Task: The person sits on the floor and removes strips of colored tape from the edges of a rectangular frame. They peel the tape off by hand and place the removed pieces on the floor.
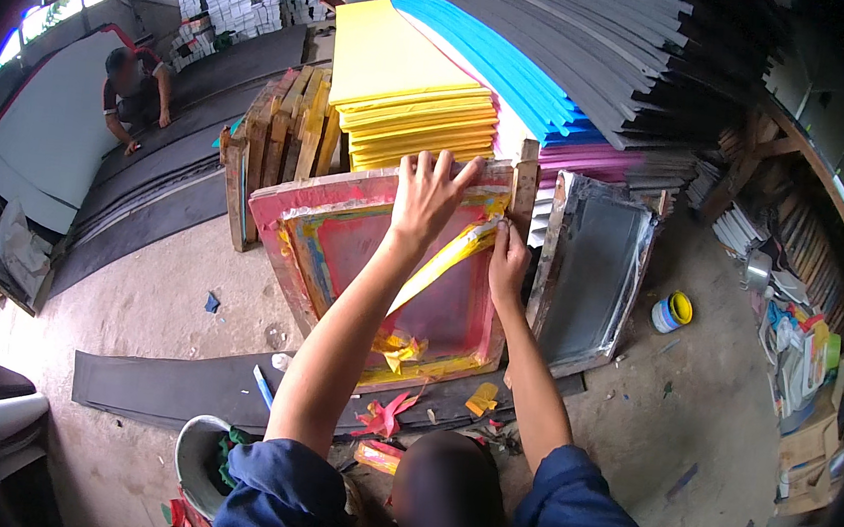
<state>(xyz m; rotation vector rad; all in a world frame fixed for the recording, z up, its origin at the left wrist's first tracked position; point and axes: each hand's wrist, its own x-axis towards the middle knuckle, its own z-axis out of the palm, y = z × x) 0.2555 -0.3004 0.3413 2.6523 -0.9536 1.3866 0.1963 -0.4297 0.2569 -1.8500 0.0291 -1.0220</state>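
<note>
A wooden screen-printing frame point(271, 212) with red, paint-stained mesh stands tilted in front of me. My left hand point(426, 199) grips its top edge, fingers over the wood and thumb to the right. Near the frame's upper right corner, the fingers of my right hand point(510, 259) pinch the end of a long strip of yellow tape point(451, 258), which hangs slantwise down across the mesh. Crumpled yellow tape point(398, 350) clings near the bottom of the mesh. Beside my right forearm leans a second frame with grey mesh point(597, 269).
Stacked yellow sheets point(409, 72), blue sheets point(500, 65) and dark sheets point(552, 34) rise behind the frames. A paint can point(674, 312) stands right. Red scraps point(386, 416), a blue cutter point(263, 387) and a bucket point(200, 453) lie near me. Another person point(136, 93) works far left.
</note>
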